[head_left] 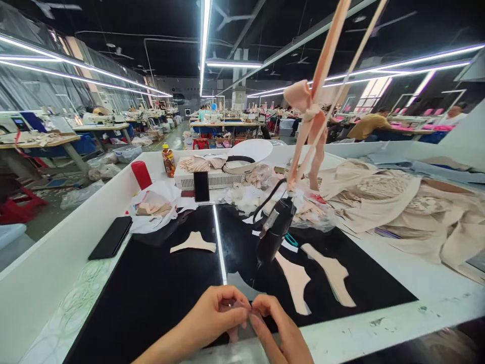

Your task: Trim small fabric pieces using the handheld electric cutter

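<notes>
Both my hands are low in the middle of the view, fingertips nearly touching. My left hand [223, 311] pinches the edge of a clear plastic sheet or bag [244, 349]. My right hand [275, 323] grips the same plastic just beside it. Its lower part runs out of view, and what it may contain I cannot make out. Beyond the hands lies a black mat [162, 288] with a small beige fabric piece [194, 242] at its left. Two longer cut pieces, one pale [294, 278] and one beige [333, 275], lie at its right.
A black corded power tool [276, 230] hangs from a knotted peach strap [312, 114] over the mat. Behind stand a phone [201, 186], a drink bottle [168, 161] and a white box [185, 180]. Beige fabric [382, 202] heaps up right; a black case [110, 237] lies left.
</notes>
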The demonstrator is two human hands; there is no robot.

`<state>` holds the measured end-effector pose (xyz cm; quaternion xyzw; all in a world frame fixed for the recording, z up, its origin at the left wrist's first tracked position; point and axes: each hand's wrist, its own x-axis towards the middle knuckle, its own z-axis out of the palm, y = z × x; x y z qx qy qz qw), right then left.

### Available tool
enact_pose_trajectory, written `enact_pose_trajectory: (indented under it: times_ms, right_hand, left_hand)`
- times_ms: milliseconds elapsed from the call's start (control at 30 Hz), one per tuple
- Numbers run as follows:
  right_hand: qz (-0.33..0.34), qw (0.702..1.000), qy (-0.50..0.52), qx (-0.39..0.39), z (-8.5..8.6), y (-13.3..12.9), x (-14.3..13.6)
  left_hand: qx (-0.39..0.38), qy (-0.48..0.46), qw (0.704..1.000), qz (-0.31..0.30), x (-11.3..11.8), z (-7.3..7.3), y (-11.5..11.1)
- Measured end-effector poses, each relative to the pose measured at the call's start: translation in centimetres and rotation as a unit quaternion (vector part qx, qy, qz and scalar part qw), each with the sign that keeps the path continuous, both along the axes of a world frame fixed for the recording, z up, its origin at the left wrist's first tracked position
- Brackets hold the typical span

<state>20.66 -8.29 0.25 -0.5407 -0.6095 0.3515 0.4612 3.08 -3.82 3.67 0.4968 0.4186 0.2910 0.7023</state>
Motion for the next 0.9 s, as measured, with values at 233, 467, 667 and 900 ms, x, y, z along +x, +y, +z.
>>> enact_pose_trajectory:
  times_ms: [233, 467, 667, 900]
  right_hand:
    - [0.025, 0.999, -0.006, 0.022, -0.1, 1.3, 1.0]
    - [0.026, 0.996, -0.039, 0.077, -1.1, 2.8, 1.5]
    - [0.056, 0.98, -0.121, 0.148, -2.8, 4.3, 1.8]
    - [0.043, 0.936, -0.251, 0.243, -3.0, 5.1, 1.4]
  left_hand:
    - [-0.024, -0.071, 0.997, 0.032, -0.5, -1.7, -0.1]
    - [0.003, -0.024, 0.994, 0.105, 0.0, -2.1, 0.0]
    - [0.101, 0.106, 0.978, 0.146, -0.1, -2.4, 0.8]
    - [0.351, 0.387, 0.845, 0.113, -0.7, -3.7, 0.9]
